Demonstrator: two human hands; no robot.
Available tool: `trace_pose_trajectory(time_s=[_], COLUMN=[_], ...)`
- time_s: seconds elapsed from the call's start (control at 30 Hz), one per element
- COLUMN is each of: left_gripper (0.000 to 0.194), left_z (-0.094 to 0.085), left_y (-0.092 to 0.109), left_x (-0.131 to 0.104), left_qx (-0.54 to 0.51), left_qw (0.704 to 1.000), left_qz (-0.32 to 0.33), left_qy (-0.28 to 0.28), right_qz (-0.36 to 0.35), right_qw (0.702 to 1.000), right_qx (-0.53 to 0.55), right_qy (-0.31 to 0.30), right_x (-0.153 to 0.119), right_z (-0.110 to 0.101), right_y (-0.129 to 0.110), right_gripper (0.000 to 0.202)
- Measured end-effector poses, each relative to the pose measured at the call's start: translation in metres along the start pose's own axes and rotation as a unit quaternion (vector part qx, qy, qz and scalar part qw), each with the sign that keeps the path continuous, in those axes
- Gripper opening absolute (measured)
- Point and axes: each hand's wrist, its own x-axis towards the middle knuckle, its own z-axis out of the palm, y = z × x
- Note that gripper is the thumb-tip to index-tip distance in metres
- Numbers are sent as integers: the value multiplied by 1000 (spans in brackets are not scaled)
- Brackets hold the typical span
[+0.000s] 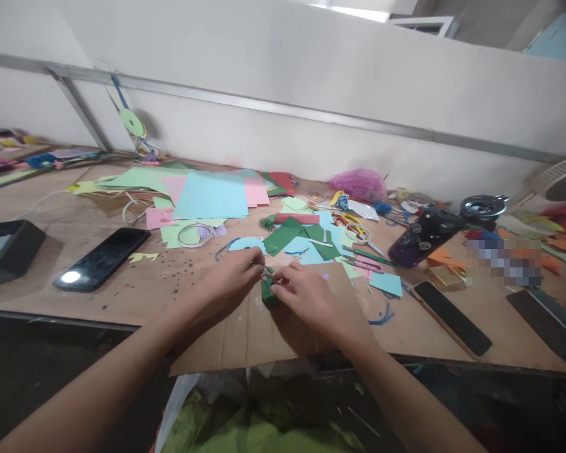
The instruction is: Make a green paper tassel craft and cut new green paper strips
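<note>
A small bundle of green fringed paper point(267, 296) sits between my hands, above a sheet of brown cardboard point(226, 340). My left hand point(243, 270) is closed in a pinch at the top of the bundle. From the right, my right hand point(306, 290) closes its fingertips on the bundle's side. Its fingers partly hide the bundle, and any thin strip or thread in the pinch is too small to make out. Just beyond lie dark green paper pieces point(283, 236) and a red paper roll point(297, 218) with a green fringed end.
Coloured sheets point(212, 195) are stacked against the wall. A tape roll point(194, 235) and a black phone point(101, 259) lie left. To the right are scissors point(349, 221), a green pen point(370, 255), a dark tumbler point(422, 236) and another phone point(453, 318).
</note>
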Motion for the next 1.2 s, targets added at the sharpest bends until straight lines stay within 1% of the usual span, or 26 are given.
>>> trace_pose_trajectory(time_s=[0.07, 0.13, 0.2, 0.23, 0.27, 0.3, 0.37, 0.4, 0.43, 0.47, 0.5, 0.57, 0.63, 0.77, 0.8, 0.87, 0.93, 0.97, 1.03, 1.1, 1.17, 1.2], left_gripper=[14, 11, 10, 11, 12, 14, 18, 19, 20, 19, 17, 11, 7, 10, 11, 15, 21, 24, 28, 28, 26, 25], left_z=[-1, -2, -1, 0, 2, 4, 9, 11, 13, 14, 15, 16, 17, 19, 19, 19, 18, 17, 16, 16, 17, 17], left_y=[3, 5, 7, 9, 11, 13, 19, 23, 26, 28, 29, 27, 22, 14, 14, 16, 19, 20, 18, 14, 10, 9], left_x=[-1, -1, -3, -4, -6, -9, -16, -19, -22, -24, -25, -25, -22, -19, -20, -23, -25, -25, -22, -17, -12, -10], left_qx=[-6, -39, -119, -179, -251, -328, -458, -501, -527, -541, -544, -534, -507, -443, -438, -447, -462, -460, -423, -353, -289, -272], left_qw=[1000, 998, 990, 980, 963, 939, 881, 857, 840, 831, 828, 834, 850, 885, 888, 884, 876, 876, 897, 930, 955, 959], left_qz=[-13, -30, -44, -54, -65, -78, -104, -111, -114, -113, -112, -110, -112, -113, -113, -120, -134, -138, -127, -99, -71, -67], left_qy=[20, 39, 57, 64, 67, 63, 57, 56, 58, 65, 74, 86, 91, 87, 83, 64, 46, 38, 20, 10, 21, 34], right_qz=[5, 10, 10, 7, 3, -2, -13, -15, -16, -16, -15, -14, -11, 24, 34, 43, 51, 57, 71, 82, 87, 88], right_qw=[1000, 999, 999, 999, 999, 999, 1000, 1000, 1000, 1000, 999, 998, 995, 978, 970, 956, 947, 944, 935, 920, 901, 891], right_qx=[-31, -44, -47, -45, -41, -33, -11, 0, 11, 22, 33, 62, 102, 208, 240, 291, 316, 324, 346, 379, 420, 439], right_qy=[-2, -2, -1, -1, -3, -6, -10, -11, -11, -10, -9, -3, 7, -1, -5, -1, 15, 26, 44, 60, 69, 72], right_x=[5, 8, 9, 10, 10, 11, 12, 13, 14, 15, 16, 17, 16, 9, 7, 2, -2, -3, -5, -5, -5, -3], right_z=[8, 14, 18, 19, 20, 20, 19, 18, 18, 18, 18, 18, 16, 6, 2, -6, -15, -18, -24, -28, -31, -32], right_y=[1, 3, 5, 6, 7, 8, 10, 11, 12, 13, 14, 17, 19, 26, 28, 34, 40, 44, 51, 57, 59, 58], right_gripper=[12, 11, 12, 14, 15, 15, 14, 13, 11, 10, 8, 7, 9, 7, 6, 4, 4, 5, 8, 12, 16, 18])
